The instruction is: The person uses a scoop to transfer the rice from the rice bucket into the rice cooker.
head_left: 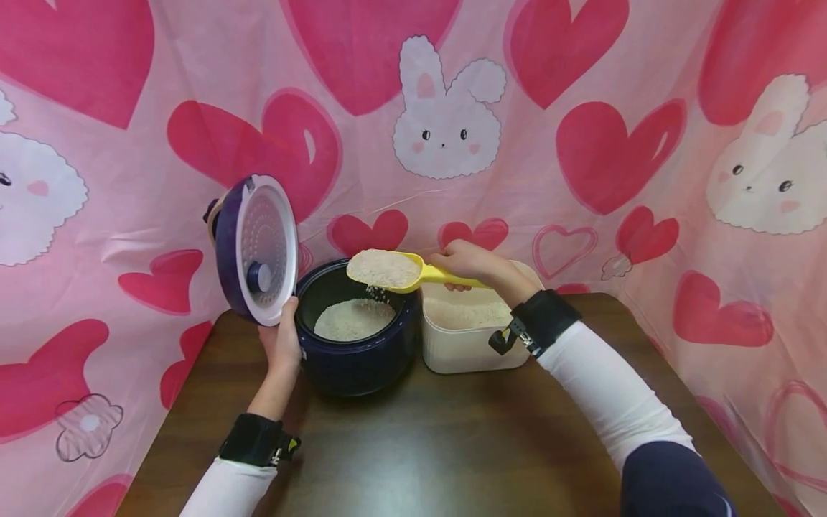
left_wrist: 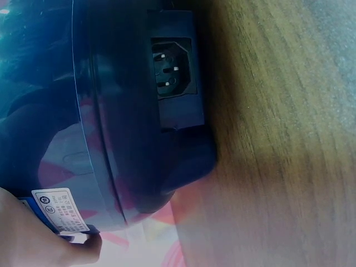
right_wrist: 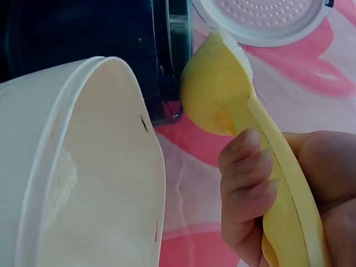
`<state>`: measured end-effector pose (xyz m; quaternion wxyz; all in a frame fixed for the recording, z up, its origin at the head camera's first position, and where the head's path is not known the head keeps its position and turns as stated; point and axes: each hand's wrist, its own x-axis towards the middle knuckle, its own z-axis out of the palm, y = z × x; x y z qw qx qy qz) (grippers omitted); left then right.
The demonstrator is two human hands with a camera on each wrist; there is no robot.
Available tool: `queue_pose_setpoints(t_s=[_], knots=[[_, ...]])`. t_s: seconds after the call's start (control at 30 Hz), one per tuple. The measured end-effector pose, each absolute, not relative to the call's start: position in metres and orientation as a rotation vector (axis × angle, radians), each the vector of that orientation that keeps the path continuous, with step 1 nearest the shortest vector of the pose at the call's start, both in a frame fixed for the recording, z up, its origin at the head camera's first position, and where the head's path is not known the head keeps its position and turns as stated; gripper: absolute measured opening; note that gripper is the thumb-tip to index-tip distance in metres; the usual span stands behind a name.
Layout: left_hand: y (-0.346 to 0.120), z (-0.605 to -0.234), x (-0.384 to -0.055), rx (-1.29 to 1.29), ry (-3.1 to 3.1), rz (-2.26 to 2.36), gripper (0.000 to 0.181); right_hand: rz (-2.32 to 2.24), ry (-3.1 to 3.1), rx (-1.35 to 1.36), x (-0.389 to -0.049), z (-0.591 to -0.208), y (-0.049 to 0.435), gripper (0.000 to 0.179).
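Observation:
A dark blue rice cooker [head_left: 358, 370] stands on the table, white rice [head_left: 354, 320] lying in its inner pot. My left hand [head_left: 282, 348] holds the raised lid [head_left: 266, 244] by its lower edge, thumb at the white rim, inner side facing the pot. In my right hand [head_left: 477, 263] is the handle of a yellow scoop [head_left: 446, 277], fingers curled round it. Heaped with rice, the scoop reaches over the pot's right side, and some grains fall from its edge. A white rice bin [head_left: 474, 352], with rice inside, sits right of the cooker, under my right hand.
Brown wood table [head_left: 413, 445] extends in front of the cooker and bin. A pink cloth [head_left: 446, 201] with hearts and rabbits hangs behind and at both sides. The left wrist view shows a power socket [left_wrist: 173, 69] low on the cooker.

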<state>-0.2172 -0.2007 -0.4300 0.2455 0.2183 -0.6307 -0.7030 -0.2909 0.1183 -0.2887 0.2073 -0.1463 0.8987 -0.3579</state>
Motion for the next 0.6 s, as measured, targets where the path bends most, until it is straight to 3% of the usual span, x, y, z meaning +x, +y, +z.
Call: queue_pose_setpoints(t_s=[0.6], knots=[[-0.200,-0.434,-0.220,0.575,-1.669,-1.921,0.061,-0.841,2.690,-0.456,-0.293,-0.288,0.101,0.045]])
